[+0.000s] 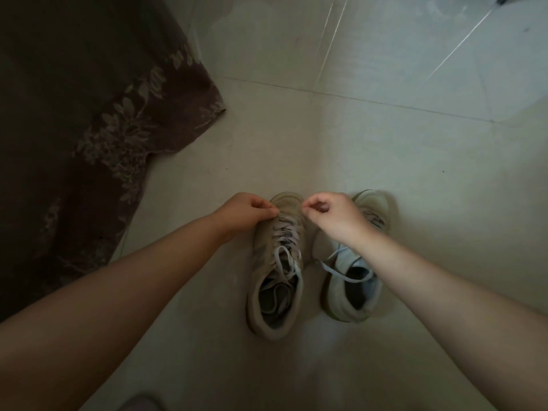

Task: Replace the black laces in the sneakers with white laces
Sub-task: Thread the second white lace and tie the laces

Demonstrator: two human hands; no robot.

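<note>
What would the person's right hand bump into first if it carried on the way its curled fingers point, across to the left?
Probably the left hand. The right hand has its fingers aimed leftward over the toe of the left sneaker, with only a small gap between the two hands. Depth is hard to judge from this one view.

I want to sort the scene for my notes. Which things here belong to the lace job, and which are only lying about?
Part of the job:
- left hand and right hand, both pinching at the toe end of the lacing
- pale laced sneaker on the left
- its light-coloured lace
- pale sneaker on the right

Just lying about:
- dark brown floral-patterned cloth
- pale tiled floor
</note>
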